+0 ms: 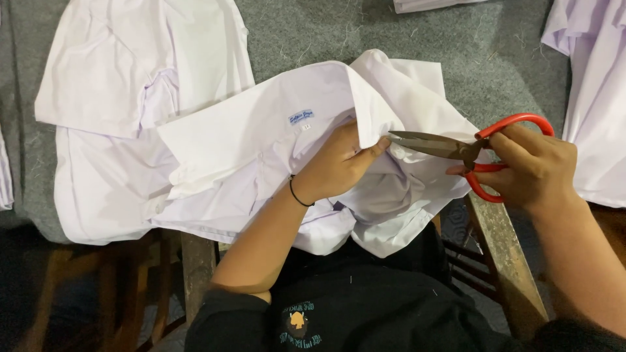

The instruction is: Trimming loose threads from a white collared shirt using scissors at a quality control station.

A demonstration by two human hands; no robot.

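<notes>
My left hand (339, 163) grips a fold of a white shirt (261, 143) just below its collar, thumb on top of the cloth. A thin black band circles that wrist. My right hand (535, 166) holds red-handled scissors (456, 148) with fingers through the loops. The dark blades are nearly closed and point left, their tip touching the cloth beside my left thumb. A small blue label sits inside the collar. The shirt hangs partly over the table edge onto my lap.
A second white shirt (130, 72) lies spread at the left on the grey felt table top (313, 32). More white cloth (593, 98) lies at the right edge and a piece at the top. A wooden table frame (505, 254) shows below.
</notes>
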